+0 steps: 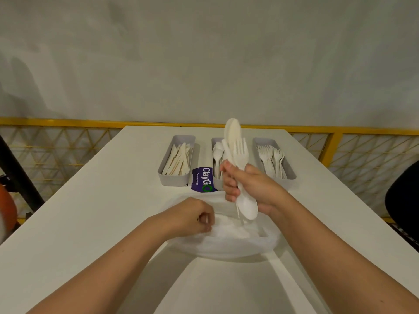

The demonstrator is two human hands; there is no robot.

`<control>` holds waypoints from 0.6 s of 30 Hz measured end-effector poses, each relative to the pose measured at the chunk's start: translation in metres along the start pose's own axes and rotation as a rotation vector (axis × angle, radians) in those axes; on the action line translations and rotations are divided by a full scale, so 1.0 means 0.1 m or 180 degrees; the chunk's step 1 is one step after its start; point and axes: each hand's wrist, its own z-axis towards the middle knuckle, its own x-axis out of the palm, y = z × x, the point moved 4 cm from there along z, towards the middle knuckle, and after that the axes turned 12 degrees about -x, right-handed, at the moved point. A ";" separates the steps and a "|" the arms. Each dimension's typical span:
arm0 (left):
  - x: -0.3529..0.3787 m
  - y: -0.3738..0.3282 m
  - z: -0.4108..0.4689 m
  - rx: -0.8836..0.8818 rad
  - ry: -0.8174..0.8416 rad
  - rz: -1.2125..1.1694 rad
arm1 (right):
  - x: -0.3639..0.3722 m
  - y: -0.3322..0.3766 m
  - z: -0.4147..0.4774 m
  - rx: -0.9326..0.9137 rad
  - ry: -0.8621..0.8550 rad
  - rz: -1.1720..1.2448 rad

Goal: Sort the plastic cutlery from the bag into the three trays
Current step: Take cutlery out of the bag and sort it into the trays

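My right hand [254,189] grips a bunch of white plastic cutlery [237,146] upright above the clear plastic bag [238,241]; spoons and a fork stick out above my fist and a spoon bowl below it. My left hand [192,216] pinches the bag's left edge against the table. Three grey trays stand in a row behind: the left tray [167,175] holds knives, the middle tray [215,141] holds spoons and is partly hidden by my right hand, the right tray [291,173] holds forks.
A purple "ClayGo" sign [202,179] lies between the left and middle trays. The white table [90,211] ends at a yellow railing [68,122] with mesh. A dark object [403,193] sits at the right edge.
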 end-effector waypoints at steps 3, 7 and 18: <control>-0.02 0.06 -0.01 -0.0118 0.0297 0.0033 | -0.10 0.12 0.10 -0.0146 -0.0393 0.0713; -0.12 0.11 -0.06 -0.0268 0.0753 0.0157 | -0.25 0.16 0.23 -0.0103 -0.0576 0.1022; -0.90 -0.35 0.00 -0.0012 -0.0156 -0.1021 | -0.42 0.26 0.46 -0.0239 -0.0490 0.1188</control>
